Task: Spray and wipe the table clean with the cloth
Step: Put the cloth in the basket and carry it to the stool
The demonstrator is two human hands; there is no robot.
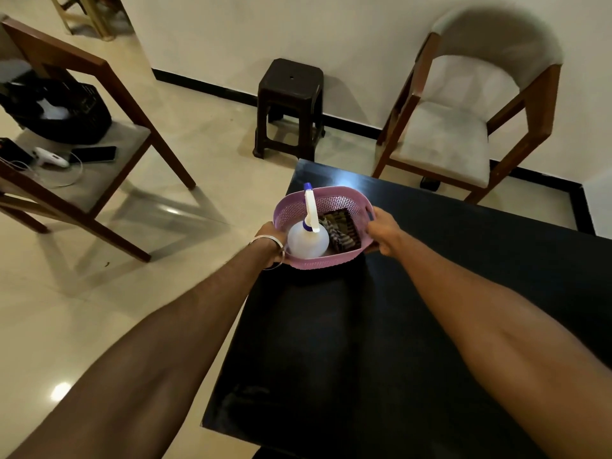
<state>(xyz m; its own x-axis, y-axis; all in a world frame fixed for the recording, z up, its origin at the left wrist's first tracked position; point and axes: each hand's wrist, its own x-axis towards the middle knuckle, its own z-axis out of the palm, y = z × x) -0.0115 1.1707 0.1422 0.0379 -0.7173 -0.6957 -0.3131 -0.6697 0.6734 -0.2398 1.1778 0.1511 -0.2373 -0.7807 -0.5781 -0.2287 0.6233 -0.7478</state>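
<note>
Over at the left a wooden chair (99,180) carries a phone (94,154) and a black bag (56,111). The person's left hand (270,241) has its grip closed on the left rim of a purple basket (328,202), held at the black bench (430,293)'s far left corner. Inside it stands a white spray bottle (308,240), with the striped cloth (337,231) just beside it on the right. The right hand (384,230) grips the basket's right handle. A dark stool (289,107) and a cushioned chair (463,127) stand beyond.

Lilac basket (334,202), striped cloth (337,230), black table (430,293)
</note>
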